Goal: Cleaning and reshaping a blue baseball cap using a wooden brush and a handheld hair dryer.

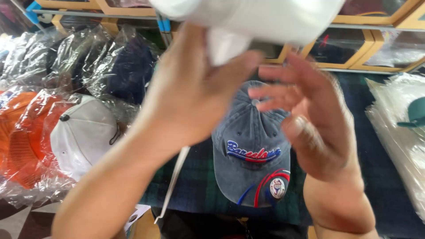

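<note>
A white plastic bag point(248, 17) is held raised at twelve o'clock in the left hand point(195, 102); the right hand point(310, 128) is spread, holding nothing; the faded blue denim cap point(252, 150) lies unbagged at six o'clock.

Dark green plaid cloth point(199, 186) over the work surface, wooden-framed glass cabinets point(354, 48) along the back, bagged caps point(66, 128) piled left, stack of clear plastic bags point(398, 141) right, even bright indoor light
</note>
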